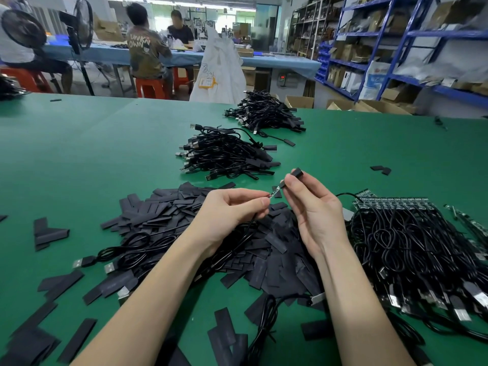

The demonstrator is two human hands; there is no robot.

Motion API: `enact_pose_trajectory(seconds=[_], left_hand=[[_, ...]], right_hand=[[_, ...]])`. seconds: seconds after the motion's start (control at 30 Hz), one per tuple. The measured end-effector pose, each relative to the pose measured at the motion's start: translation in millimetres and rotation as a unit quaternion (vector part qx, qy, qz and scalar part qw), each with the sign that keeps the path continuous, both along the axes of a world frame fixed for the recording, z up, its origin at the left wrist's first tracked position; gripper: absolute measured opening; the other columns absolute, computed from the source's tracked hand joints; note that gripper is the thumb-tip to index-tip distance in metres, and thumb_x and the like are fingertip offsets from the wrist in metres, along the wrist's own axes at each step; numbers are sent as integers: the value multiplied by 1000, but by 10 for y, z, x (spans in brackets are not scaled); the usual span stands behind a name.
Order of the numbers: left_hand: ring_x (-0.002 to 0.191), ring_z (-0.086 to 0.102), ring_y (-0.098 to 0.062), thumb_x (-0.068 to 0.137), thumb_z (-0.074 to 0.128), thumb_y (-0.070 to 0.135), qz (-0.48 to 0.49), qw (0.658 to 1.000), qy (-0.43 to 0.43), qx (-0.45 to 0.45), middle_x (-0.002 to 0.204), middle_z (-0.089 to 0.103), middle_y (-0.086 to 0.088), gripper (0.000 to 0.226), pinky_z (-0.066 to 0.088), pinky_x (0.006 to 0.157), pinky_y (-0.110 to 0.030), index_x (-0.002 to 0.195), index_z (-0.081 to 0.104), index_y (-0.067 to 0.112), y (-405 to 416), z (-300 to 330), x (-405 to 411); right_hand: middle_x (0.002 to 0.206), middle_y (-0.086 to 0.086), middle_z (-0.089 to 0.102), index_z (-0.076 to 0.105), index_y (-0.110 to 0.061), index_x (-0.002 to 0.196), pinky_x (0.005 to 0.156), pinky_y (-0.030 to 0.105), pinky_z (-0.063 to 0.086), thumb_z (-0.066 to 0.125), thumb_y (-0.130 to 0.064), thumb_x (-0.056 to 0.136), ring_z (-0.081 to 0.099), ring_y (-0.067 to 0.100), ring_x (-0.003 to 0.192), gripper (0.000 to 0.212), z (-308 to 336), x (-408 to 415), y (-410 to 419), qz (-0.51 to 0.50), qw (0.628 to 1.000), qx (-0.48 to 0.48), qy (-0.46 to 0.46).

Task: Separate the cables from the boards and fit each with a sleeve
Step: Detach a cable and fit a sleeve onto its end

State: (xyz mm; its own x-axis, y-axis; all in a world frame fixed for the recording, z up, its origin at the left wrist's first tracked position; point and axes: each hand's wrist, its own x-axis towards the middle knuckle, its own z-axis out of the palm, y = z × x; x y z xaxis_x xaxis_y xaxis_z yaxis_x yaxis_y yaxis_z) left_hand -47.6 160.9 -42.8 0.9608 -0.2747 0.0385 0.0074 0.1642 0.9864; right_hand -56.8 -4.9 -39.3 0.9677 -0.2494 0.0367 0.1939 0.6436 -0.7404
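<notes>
From my feed, my left hand [232, 210] pinches a thin black cable [239, 243] just behind its tiny board end [274, 192]; the cable trails down behind my wrist onto the heap of flat sleeves [163, 210]. My right hand [311, 207] grips one sleeve [297, 173] between thumb and fingers; I can't tell whether its mouth touches the tip. Rightward, bundled cables [412, 241] cover most of their boards [380, 202].

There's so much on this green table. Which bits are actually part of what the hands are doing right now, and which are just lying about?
In use:
left hand pinching a cable
right hand holding a black sleeve
loose sleeves pile
cables on boards
finished piles

Lying about:
fans
white sack
shelves
</notes>
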Motion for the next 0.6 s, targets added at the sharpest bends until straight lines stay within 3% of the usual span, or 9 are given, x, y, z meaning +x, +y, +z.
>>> enact_pose_trajectory(seconds=[0.2, 0.4, 0.6], left_hand=[[72, 70, -11, 86, 77, 9, -14, 1000, -16, 10, 84, 77, -12, 14, 52, 69, -13, 100, 79, 6, 21, -3, 16], [73, 69, -12, 87, 76, 9, -20, 999, -38, 9, 84, 76, -11, 15, 52, 70, -14, 101, 79, 6, 16, 5, 12], [74, 73, -14, 81, 80, 3, 12, 998, -56, 15, 88, 78, -13, 18, 53, 67, -15, 96, 74, 8, -24, 40, -8]], right_hand=[[88, 7, 78, 74, -4, 95, 74, 19, 58, 80, -3, 64, 76, 14, 83, 32, -4, 4, -47, 16, 1000, -15, 16], [91, 5, 78, 83, -12, 79, 74, 17, 57, 80, -5, 68, 75, 11, 86, 14, 9, -25, -35, 94, 994, -30, 46], [90, 5, 78, 83, -12, 74, 72, 17, 58, 81, -7, 65, 75, 10, 85, 10, 18, -24, -1, 79, 995, -5, 59]])
